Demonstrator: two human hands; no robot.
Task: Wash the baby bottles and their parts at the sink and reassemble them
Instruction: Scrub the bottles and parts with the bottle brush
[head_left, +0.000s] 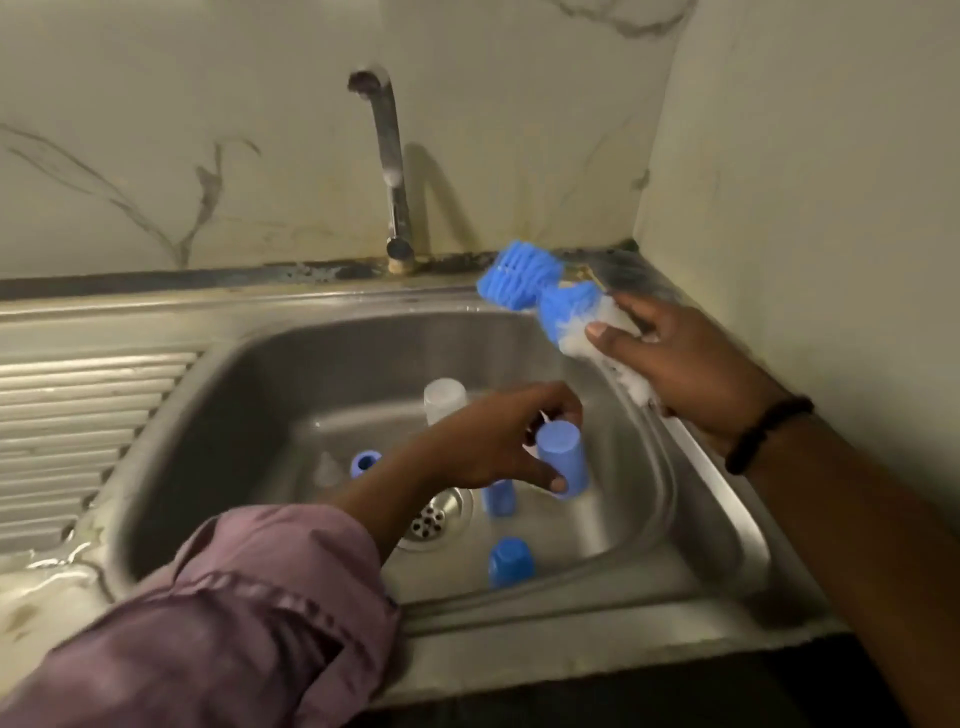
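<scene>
Washing looks midway: the left hand (488, 441) fingers grip a blue cylindrical plastic cap (563, 460) over the steel sink (691, 519), loose blue parts (511, 563) below; beyond, the right hand (680, 358) fingers clasp a soapy blue bottle brush (522, 278); nothing reassembled.

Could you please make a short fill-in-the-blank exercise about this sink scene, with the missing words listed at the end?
1. The left hand holds a blue cap over the ____.
2. The right hand holds a bottle brush whose head is ____ in colour.
3. The tap stands at the ____ edge of the sink.
4. On the right wrist there is a dark ____.

Missing words: sink; blue; back; bracelet
</scene>
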